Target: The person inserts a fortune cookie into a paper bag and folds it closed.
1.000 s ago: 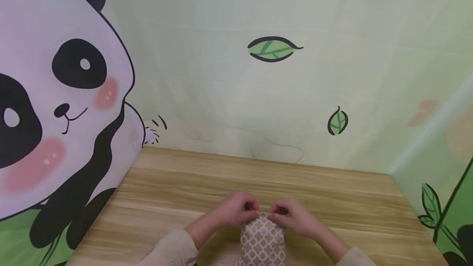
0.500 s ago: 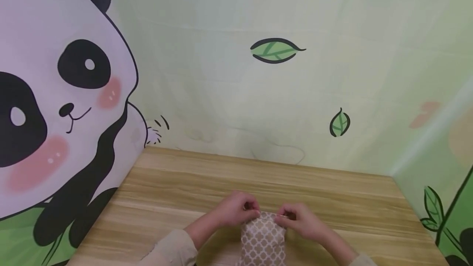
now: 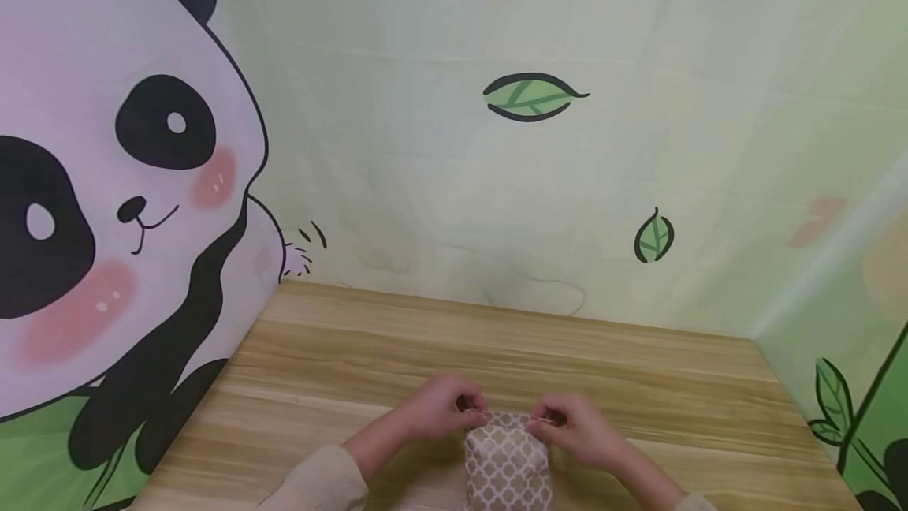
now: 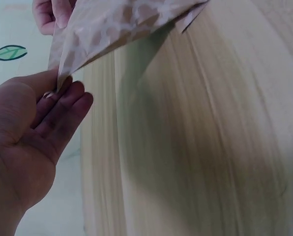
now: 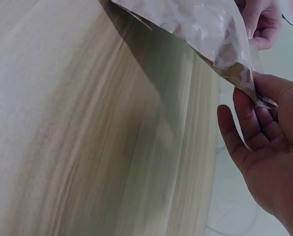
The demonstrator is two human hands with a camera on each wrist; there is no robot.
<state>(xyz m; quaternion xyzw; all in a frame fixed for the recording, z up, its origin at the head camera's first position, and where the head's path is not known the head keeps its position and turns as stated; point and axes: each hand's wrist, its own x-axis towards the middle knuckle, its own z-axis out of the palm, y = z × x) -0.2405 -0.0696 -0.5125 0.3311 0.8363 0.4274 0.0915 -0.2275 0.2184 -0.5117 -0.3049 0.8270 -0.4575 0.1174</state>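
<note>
A tan paper bag (image 3: 507, 468) with a white lattice print stands out between both hands, its lower end cut off by the head view's bottom edge. My left hand (image 3: 447, 410) pinches its top left corner between thumb and fingers. At the opposite corner, my right hand (image 3: 576, 430) pinches the same top edge. A crease runs below that edge, marking off a narrow strip. From the left wrist, the paper (image 4: 112, 29) slants up away from my thumb. The right wrist view shows the bag's corner (image 5: 242, 73) bent and wrinkled at my fingertips.
The wood-grain table (image 3: 319, 345) extends behind and beside the bag. A pale green cloth backdrop (image 3: 397, 180) with printed leaves rises at its far edge. A large printed panda (image 3: 234, 259) covers the left side, and more printed cloth borders the right.
My right hand has slid right along the top edge to the corner, and my left hand has shifted slightly left and down. The bag's top now shows a creased strip.
</note>
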